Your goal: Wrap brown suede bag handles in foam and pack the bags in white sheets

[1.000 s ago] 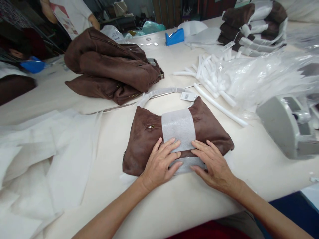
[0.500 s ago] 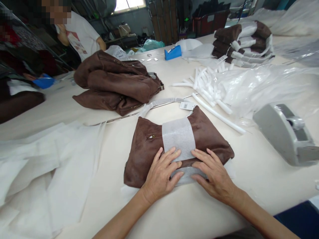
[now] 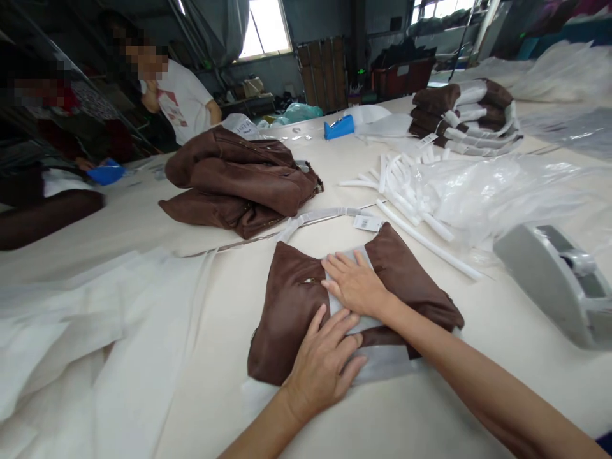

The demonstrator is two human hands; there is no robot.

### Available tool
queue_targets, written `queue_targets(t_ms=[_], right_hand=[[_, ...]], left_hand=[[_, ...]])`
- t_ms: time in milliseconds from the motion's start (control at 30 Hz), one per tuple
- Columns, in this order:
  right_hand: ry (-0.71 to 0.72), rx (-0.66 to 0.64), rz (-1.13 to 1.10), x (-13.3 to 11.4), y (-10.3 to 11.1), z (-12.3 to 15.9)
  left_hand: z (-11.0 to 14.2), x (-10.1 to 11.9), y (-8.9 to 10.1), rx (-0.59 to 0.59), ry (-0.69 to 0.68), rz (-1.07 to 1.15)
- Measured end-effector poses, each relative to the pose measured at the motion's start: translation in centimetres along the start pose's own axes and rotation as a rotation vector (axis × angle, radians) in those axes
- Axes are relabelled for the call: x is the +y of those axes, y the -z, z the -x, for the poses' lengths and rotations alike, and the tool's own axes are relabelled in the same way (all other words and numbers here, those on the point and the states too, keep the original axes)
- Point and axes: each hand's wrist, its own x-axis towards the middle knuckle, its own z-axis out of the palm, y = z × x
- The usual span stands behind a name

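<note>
A brown handbag (image 3: 289,319) lies flat on the pale table in front of me. Its handle (image 3: 306,217) is wrapped in white and carries a paper tag (image 3: 368,223). A strip of white sheet (image 3: 339,307) runs across the middle of the bag, partly covered by my hands. My left hand (image 3: 325,357) rests on the bag's lower middle with its fingers spread over the strip's edge. Higher up, my right hand (image 3: 356,284) lies flat across the strip, fingers stretched to the left. More white sheet (image 3: 382,363) shows at the bag's near edge.
Brown bags (image 3: 243,178) are piled behind, and wrapped ones (image 3: 463,115) are stacked at the back right. White foam tubes (image 3: 396,185) and clear plastic lie to the right, by a grey tape dispenser (image 3: 549,280). White sheets (image 3: 95,331) cover the left. Two people stand across the table.
My right hand has moved up and left, from the bag's lower middle onto the white strip. My left hand stays on the bag. The view has tilted upward.
</note>
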Motion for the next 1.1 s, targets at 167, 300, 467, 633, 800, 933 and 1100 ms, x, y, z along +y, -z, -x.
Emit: queue_targets(t_ms=[167,300,467,633,800,933,1100], right_hand=[[-0.053,-0.18,-0.003,1.5,-3.6,-1.7],[-0.091,-0.201,-0.015,0.0,-2.3,-1.8],[-0.037,-0.214,-0.107,-2.3,-3.1,-2.8],[-0.024,-0.294,-0.155,-2.4,-3.1,-2.8],[-0.069,-0.122,-0.034,0.1,-1.2,0.9],[-0.162,-0.144,-0.025,2.6,-1.2,3.3],[-0.216,-0.066,-0.414,3.3,0.2,4.7]], left_hand=[[0.3,-0.2,-0.4,-0.006,0.002,0.003],[0.3,-0.1,-0.2,-0.006,-0.001,0.009],[0.1,0.0,0.0,-0.004,0.03,0.041],[0.1,-0.2,-0.1,0.053,0.013,0.049],[0.1,-0.2,-0.5,0.084,-0.01,0.04],[0.1,-0.3,-0.6,0.036,-0.027,0.016],[0.0,-0.5,-0.5,-0.002,-0.042,-0.053]])
